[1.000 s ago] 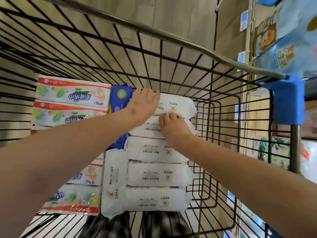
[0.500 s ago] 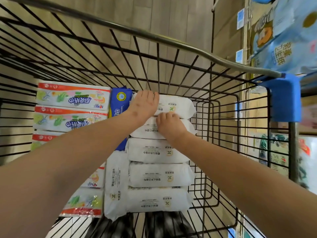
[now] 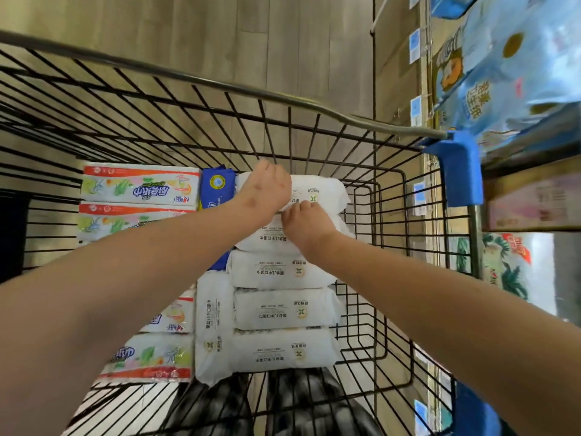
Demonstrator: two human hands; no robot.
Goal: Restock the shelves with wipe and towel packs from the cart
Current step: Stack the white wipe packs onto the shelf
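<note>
White wipe pack [image 3: 327, 193], farthest of five-pack row in wire cart [image 3: 251, 92]: L hand [image 3: 267, 190] curled over its far edge; R hand [image 3: 309, 225] fingers tucked at near edge, grip unclear. Towel packs [image 3: 138, 187] lie along L side, blue pack [image 3: 217, 190] btwn.

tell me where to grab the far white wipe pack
Grip the far wipe pack by its two long edges, from above: it lies crosswise between the cart wall and the next pack. Left hand on the far edge, right hand on the near.
</note>
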